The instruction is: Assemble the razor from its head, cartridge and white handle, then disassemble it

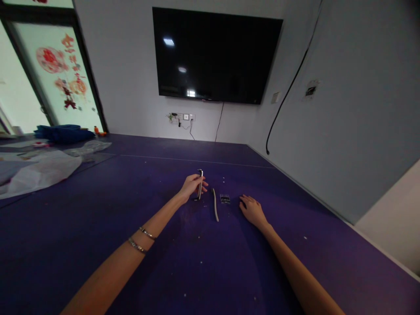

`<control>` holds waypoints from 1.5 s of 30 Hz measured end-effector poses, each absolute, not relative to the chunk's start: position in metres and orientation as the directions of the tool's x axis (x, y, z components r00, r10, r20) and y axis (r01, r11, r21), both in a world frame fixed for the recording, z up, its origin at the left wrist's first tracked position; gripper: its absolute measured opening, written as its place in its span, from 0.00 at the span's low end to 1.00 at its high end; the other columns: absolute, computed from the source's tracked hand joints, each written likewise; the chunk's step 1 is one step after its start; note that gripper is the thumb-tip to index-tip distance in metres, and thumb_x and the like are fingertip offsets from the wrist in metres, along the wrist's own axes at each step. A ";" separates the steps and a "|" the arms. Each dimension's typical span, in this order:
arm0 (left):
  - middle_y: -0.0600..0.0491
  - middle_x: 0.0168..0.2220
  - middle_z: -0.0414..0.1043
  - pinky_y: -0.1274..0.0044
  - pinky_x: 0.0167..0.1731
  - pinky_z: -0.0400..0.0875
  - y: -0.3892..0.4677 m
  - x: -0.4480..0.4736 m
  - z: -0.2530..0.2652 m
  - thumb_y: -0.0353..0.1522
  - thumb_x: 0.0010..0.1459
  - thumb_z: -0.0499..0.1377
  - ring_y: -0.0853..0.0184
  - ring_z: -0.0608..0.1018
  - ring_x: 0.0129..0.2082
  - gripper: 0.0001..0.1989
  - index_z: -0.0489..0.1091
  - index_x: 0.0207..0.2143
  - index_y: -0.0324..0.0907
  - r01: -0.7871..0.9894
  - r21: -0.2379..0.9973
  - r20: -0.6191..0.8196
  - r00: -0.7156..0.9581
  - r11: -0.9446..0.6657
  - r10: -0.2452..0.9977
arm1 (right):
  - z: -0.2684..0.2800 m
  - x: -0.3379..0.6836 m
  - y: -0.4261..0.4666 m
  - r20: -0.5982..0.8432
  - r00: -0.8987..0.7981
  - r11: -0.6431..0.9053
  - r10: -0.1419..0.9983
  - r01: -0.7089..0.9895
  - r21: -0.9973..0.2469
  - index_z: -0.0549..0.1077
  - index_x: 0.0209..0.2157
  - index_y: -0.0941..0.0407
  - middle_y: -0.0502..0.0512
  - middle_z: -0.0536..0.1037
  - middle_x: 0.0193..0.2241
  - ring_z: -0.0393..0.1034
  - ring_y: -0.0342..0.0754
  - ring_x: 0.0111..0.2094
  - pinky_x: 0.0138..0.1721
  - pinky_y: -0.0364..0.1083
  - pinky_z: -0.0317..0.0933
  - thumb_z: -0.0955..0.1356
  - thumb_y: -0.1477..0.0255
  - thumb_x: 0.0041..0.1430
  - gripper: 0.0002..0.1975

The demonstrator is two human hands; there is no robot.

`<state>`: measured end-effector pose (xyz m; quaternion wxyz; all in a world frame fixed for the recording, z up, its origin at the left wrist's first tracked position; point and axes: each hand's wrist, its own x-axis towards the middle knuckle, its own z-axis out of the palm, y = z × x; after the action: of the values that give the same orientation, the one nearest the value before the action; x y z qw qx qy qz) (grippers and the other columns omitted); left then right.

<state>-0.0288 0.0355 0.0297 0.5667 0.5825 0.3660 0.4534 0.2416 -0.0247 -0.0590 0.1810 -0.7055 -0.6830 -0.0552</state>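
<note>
My left hand (191, 186) is closed around a slim, pale bar with dark ends (200, 186), held upright just above the purple surface (157, 262). Its exact kind is not clear. Just right of that hand, a second slim, greyish curved bar (215, 205) lies on the surface, its dark end pointing away from me. Beside it is a small clear packet with dark pieces inside (225, 199), too small to make out. My right hand (252, 209) rests on the surface to the right of the packet, fingers loosely bent and apart, holding nothing.
Clear plastic sheeting (49, 170) and a folded blue cloth (64, 133) lie at the far left, near a small orange item (100, 132). A television (216, 57) hangs on the back wall. A black cable (288, 89) dangles along the right wall.
</note>
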 end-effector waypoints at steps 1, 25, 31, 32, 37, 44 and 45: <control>0.48 0.30 0.74 0.78 0.20 0.69 0.034 -0.027 0.031 0.33 0.56 0.55 0.70 0.76 0.21 0.07 0.64 0.34 0.37 -0.064 0.992 0.128 0.329 -0.113 0.936 | -0.059 0.241 -0.025 0.324 0.061 -0.001 0.944 0.983 -0.181 0.68 0.51 0.58 0.59 0.66 0.55 0.55 0.54 0.57 0.54 0.54 0.49 0.56 0.67 0.60 0.21; 0.53 0.23 0.73 0.76 0.27 0.70 0.034 -0.023 0.031 0.25 0.45 0.62 0.67 0.78 0.25 0.09 0.62 0.25 0.38 -0.040 0.961 0.264 0.413 -0.272 0.872 | -0.013 0.189 -0.040 0.401 0.038 0.027 0.915 0.987 -0.156 0.73 0.37 0.56 0.59 0.77 0.38 0.69 0.50 0.43 0.44 0.46 0.58 0.56 0.67 0.61 0.16; 0.53 0.23 0.74 0.77 0.28 0.69 0.028 -0.024 0.037 0.27 0.44 0.62 0.67 0.78 0.27 0.10 0.61 0.25 0.38 -0.020 0.943 0.308 0.427 -0.332 0.850 | -0.008 0.128 -0.039 0.210 0.011 0.012 0.978 0.994 -0.108 0.76 0.32 0.57 0.62 0.78 0.32 0.74 0.54 0.34 0.33 0.47 0.62 0.57 0.57 0.59 0.23; 0.53 0.23 0.74 0.77 0.28 0.69 0.027 -0.024 0.037 0.28 0.44 0.62 0.67 0.78 0.27 0.10 0.61 0.25 0.38 -0.012 0.941 0.311 0.432 -0.339 0.847 | -0.010 0.124 -0.038 0.209 0.025 -0.005 0.978 0.995 -0.097 0.76 0.33 0.58 0.63 0.78 0.32 0.74 0.55 0.34 0.33 0.48 0.62 0.57 0.57 0.59 0.23; 0.51 0.24 0.74 0.78 0.27 0.68 0.022 -0.024 0.039 0.29 0.44 0.62 0.68 0.77 0.25 0.10 0.61 0.24 0.39 -0.001 0.924 0.341 0.449 -0.382 0.826 | -0.018 0.123 -0.033 0.149 0.029 -0.014 0.988 0.995 -0.104 0.76 0.34 0.60 0.67 0.78 0.33 0.74 0.57 0.36 0.36 0.51 0.63 0.58 0.62 0.59 0.20; 0.52 0.24 0.74 0.80 0.22 0.65 0.018 -0.024 0.041 0.30 0.44 0.63 0.72 0.73 0.20 0.10 0.62 0.24 0.39 0.040 0.911 0.347 0.469 -0.411 0.813 | -0.003 0.151 -0.030 0.170 -0.001 0.044 0.985 0.968 -0.246 0.75 0.30 0.59 0.65 0.78 0.31 0.74 0.53 0.32 0.33 0.47 0.63 0.56 0.66 0.61 0.21; 0.53 0.23 0.73 0.80 0.22 0.65 0.018 -0.024 0.041 0.31 0.44 0.63 0.72 0.73 0.20 0.11 0.62 0.24 0.39 0.047 0.907 0.349 0.472 -0.418 0.810 | 0.002 0.159 -0.029 0.186 -0.007 0.065 0.983 0.949 -0.308 0.75 0.29 0.59 0.63 0.78 0.30 0.74 0.51 0.30 0.31 0.45 0.62 0.56 0.65 0.61 0.21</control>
<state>-0.0244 0.0184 0.0409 0.4522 0.7290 0.2939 0.4215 0.1592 -0.0288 0.0021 0.1766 -0.6820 -0.7082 0.0471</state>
